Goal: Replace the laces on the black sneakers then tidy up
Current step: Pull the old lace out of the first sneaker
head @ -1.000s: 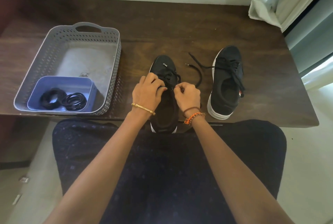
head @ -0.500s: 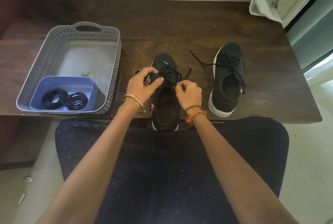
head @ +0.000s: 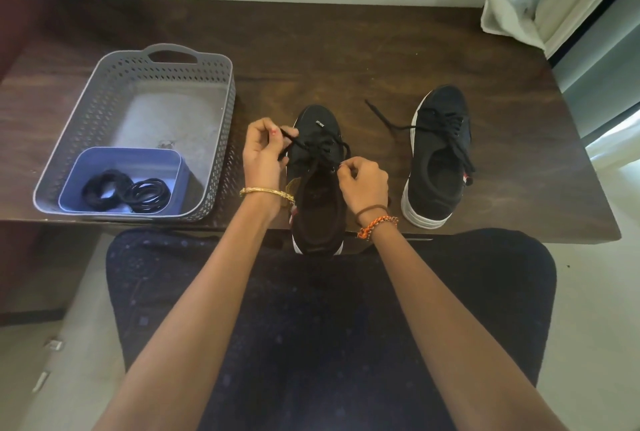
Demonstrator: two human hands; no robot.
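Head view
Near sneaker (head: 318, 188): black, white sole, long axis running away from the person, toe toward the wall, heel hanging just past the near edge of the table (head: 346, 59).
Near sneaker, look: dark fabric upper, small light tag on the toe, opening facing up, black lace (head: 320, 150) crossed loosely over the eyelets.
Far sneaker (head: 438, 156): same make, upright on the table to the right, toe away, long axis leaning slightly left at the toe; its lace loose, one end trailing left across the wood.
Left hand (head: 263, 153): just left of the near sneaker's forefoot, fingers curled, thumb and forefinger pinching a lace end that runs across to the eyelets.
Right hand (head: 363, 181): on the sneaker's right edge at the upper eyelets, fingertips closed on the lace there.
Sneaker vs hands: the near sneaker sits between both hands; the far sneaker lies apart from both.
Wrists: gold bangle (head: 266, 192) on the left; braided orange band (head: 377, 224) on the right.
Basket (head: 114, 91): grey, perforated, at the table's left; holds a blue tray (head: 128, 160) with coiled black laces (head: 126, 192).
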